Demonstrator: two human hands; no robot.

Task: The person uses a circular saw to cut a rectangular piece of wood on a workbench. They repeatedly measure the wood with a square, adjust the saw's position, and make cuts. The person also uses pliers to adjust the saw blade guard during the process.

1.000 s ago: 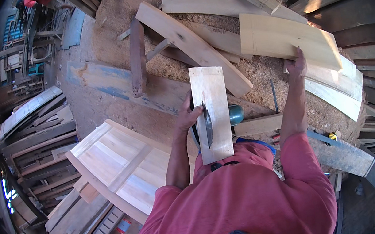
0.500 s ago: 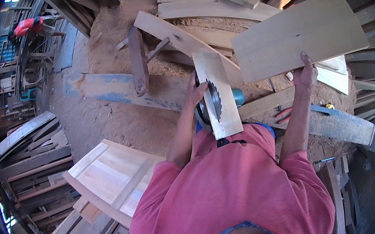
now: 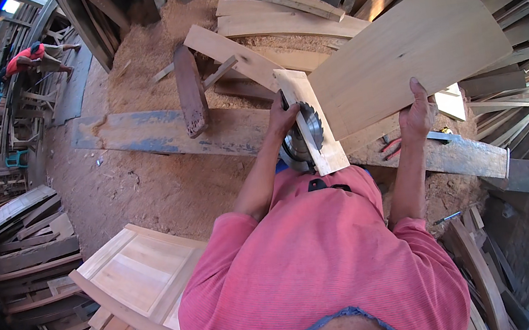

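Observation:
Near my lap, my left hand (image 3: 283,117) grips a circular saw turned blade-up. Its toothed round blade (image 3: 313,126) sticks up through a slot in a narrow pale wooden base (image 3: 329,156). The fingers wrap the left edge of that base, and the saw's body is mostly hidden beneath. On the right, my right hand (image 3: 418,115) holds a wide flat wooden board (image 3: 404,56) by its near edge, thumb on top. The board's left end is close beside the blade and overlaps the base in view; whether they touch I cannot tell.
A framed wooden panel (image 3: 141,265) lies at the lower left on stacked lumber. A blue-stained plank (image 3: 160,132) and a dark block (image 3: 191,91) lie ahead on sawdust. Red-handled pliers (image 3: 392,147) rest on a plank at right. Another person (image 3: 36,58) bends over at far left.
The wide board has moved left, up to the saw, and tilted so its left end is lower. The saw has turned slightly, showing more of the blade. The whole view has shifted a little.

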